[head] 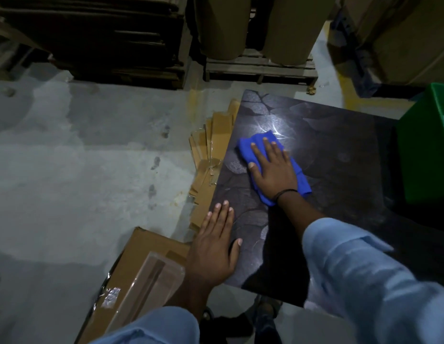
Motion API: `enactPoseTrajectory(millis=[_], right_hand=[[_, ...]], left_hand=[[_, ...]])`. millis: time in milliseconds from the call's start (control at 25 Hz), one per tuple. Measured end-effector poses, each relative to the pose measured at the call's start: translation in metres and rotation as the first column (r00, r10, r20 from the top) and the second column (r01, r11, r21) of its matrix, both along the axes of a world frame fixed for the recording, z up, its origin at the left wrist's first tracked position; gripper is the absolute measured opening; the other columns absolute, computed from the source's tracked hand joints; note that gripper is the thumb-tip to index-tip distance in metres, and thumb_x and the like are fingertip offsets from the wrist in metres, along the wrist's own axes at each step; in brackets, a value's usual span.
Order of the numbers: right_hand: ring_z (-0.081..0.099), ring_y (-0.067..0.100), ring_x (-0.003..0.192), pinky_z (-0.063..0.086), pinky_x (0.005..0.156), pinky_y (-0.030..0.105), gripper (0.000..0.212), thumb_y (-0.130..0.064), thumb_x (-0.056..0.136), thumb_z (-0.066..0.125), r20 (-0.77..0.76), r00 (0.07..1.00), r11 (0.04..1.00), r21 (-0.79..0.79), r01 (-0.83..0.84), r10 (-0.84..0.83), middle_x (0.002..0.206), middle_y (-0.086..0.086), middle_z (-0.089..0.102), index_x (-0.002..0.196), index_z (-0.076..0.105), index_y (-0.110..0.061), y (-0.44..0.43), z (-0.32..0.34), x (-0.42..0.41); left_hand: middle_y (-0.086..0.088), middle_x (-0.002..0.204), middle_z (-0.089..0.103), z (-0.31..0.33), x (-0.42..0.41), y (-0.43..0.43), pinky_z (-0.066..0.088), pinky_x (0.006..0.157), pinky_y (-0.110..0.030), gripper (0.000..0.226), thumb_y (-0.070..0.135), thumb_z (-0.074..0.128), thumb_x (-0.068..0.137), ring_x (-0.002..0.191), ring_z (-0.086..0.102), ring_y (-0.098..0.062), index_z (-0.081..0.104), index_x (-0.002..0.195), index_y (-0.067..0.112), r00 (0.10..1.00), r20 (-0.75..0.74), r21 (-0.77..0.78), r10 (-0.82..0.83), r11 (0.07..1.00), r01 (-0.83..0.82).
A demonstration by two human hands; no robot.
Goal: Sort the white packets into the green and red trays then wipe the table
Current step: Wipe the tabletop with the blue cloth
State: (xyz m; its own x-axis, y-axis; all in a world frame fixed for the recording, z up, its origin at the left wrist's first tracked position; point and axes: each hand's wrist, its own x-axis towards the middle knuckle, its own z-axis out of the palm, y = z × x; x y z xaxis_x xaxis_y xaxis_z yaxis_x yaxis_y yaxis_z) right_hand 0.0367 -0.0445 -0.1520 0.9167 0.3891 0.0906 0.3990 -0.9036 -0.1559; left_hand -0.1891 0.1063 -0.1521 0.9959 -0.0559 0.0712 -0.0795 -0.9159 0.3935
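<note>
Two hands on worktop (340, 150) | right hand (271, 170) flat, fingers spread, pressing blue cloth (255, 142) mid-surface | left hand (216, 244) flat near edge | no packets visible, green tray (424, 150) at right | wiping under way, sorting seemingly done

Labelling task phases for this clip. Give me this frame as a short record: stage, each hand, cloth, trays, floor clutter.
stage: wiping the table
right hand: flat, fingers straight, pressing the blue cloth onto the tabletop
left hand: flat on the table's near left edge, holding nothing
green tray: at the table's right side, cut off by the frame
red tray: not in view
white packets: none seen on the table
floor: cardboard box and flattened cardboard left of the table
</note>
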Motion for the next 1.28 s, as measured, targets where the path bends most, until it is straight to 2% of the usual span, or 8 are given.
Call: enactPoseTrajectory(millis=[80, 200, 240, 360, 520, 800, 1080, 1280], right_hand=[[0.017, 0.032, 0.151, 0.013, 0.121, 0.053, 0.063, -0.057, 0.097, 0.026, -0.009, 0.986, 0.985, 0.032, 0.167, -0.167, 0.165, 0.007, 0.019, 0.156, 0.024, -0.033, 0.014, 0.001, -0.001], [0.017, 0.028, 0.152, 0.013, 0.122, 0.049, 0.061, -0.056, 0.1, 0.027, 0.029, 0.963, 0.962, -0.043, -0.268, 0.27, 0.165, 0.003, 0.018, 0.156, 0.024, -0.034, 0.012, -0.002, -0.011], [0.017, 0.027, 0.152, 0.013, 0.122, 0.049, 0.06, -0.056, 0.1, 0.028, 0.03, 0.96, 0.961, -0.031, -0.276, 0.277, 0.165, 0.002, 0.018, 0.156, 0.023, -0.035, 0.008, 0.0, -0.008], [0.015, 0.028, 0.152, 0.013, 0.122, 0.052, 0.062, -0.057, 0.098, 0.027, -0.011, 0.998, 0.997, 0.029, 0.068, -0.067, 0.166, 0.001, 0.017, 0.156, 0.021, -0.036, 0.019, -0.001, -0.011], [0.013, 0.027, 0.153, 0.012, 0.122, 0.051, 0.063, -0.058, 0.098, 0.025, 0.001, 0.992, 0.992, -0.028, -0.124, 0.124, 0.166, 0.001, 0.014, 0.157, 0.019, -0.035, 0.016, -0.002, -0.038], [0.01, 0.024, 0.153, 0.014, 0.122, 0.05, 0.062, -0.056, 0.1, 0.029, -0.015, 0.985, 0.984, -0.046, -0.17, 0.17, 0.167, 0.0, 0.012, 0.157, 0.018, -0.035, -0.007, 0.008, -0.111], [0.007, 0.023, 0.154, 0.014, 0.121, 0.051, 0.062, -0.052, 0.1, 0.032, -0.011, 0.998, 0.996, -0.055, 0.065, -0.065, 0.167, 0.0, 0.012, 0.157, 0.016, -0.035, -0.041, 0.008, -0.198], [0.016, 0.029, 0.152, 0.013, 0.122, 0.052, 0.062, -0.054, 0.098, 0.027, -0.028, 0.985, 0.984, -0.063, 0.166, -0.168, 0.164, 0.006, 0.022, 0.157, 0.022, -0.034, -0.026, 0.006, -0.169]], left_hand=[[-0.004, 0.17, 0.009, 0.001, 0.0, 0.001, 0.024, 0.123, -0.047, 0.071, 0.042, 0.045, 0.103, 0.157, 0.005, -0.021, 0.019, 0.16, 0.01, 1.0, 0.008, -0.012, 0.008, 1.0, -0.008], [-0.004, 0.17, 0.01, 0.0, 0.0, 0.0, 0.024, 0.123, -0.046, 0.071, 0.042, 0.047, 0.102, 0.157, 0.005, -0.021, 0.02, 0.16, 0.011, 1.0, 0.001, -0.022, 0.001, 1.0, -0.001], [-0.004, 0.17, 0.009, 0.0, 0.0, 0.0, 0.024, 0.123, -0.046, 0.071, 0.042, 0.046, 0.102, 0.157, 0.004, -0.021, 0.019, 0.16, 0.011, 1.0, 0.002, -0.021, 0.004, 1.0, -0.004], [-0.003, 0.17, 0.008, -0.001, 0.0, 0.001, 0.023, 0.124, -0.046, 0.071, 0.043, 0.044, 0.103, 0.157, 0.003, -0.02, 0.018, 0.161, 0.012, 1.0, -0.009, -0.023, 0.001, 1.0, -0.001], [-0.005, 0.17, 0.011, -0.002, -0.001, 0.001, 0.023, 0.124, -0.046, 0.069, 0.044, 0.043, 0.103, 0.157, 0.005, -0.02, 0.02, 0.16, 0.011, 1.0, 0.008, -0.023, 0.002, 1.0, -0.002], [-0.009, 0.168, 0.016, -0.003, -0.003, -0.001, 0.021, 0.125, -0.045, 0.071, 0.043, 0.043, 0.1, 0.157, 0.008, -0.021, 0.025, 0.159, 0.008, 1.0, 0.01, -0.012, 0.002, 1.0, -0.002], [-0.009, 0.169, 0.015, -0.003, -0.003, -0.001, 0.017, 0.126, -0.044, 0.072, 0.044, 0.042, 0.099, 0.157, 0.008, -0.021, 0.024, 0.159, 0.008, 1.0, 0.023, 0.001, 0.006, 1.0, -0.006], [-0.01, 0.168, 0.015, -0.004, -0.002, -0.002, 0.017, 0.126, -0.044, 0.071, 0.045, 0.039, 0.1, 0.157, 0.01, -0.023, 0.024, 0.159, 0.007, 0.999, 0.032, 0.008, 0.011, 1.0, -0.012]])
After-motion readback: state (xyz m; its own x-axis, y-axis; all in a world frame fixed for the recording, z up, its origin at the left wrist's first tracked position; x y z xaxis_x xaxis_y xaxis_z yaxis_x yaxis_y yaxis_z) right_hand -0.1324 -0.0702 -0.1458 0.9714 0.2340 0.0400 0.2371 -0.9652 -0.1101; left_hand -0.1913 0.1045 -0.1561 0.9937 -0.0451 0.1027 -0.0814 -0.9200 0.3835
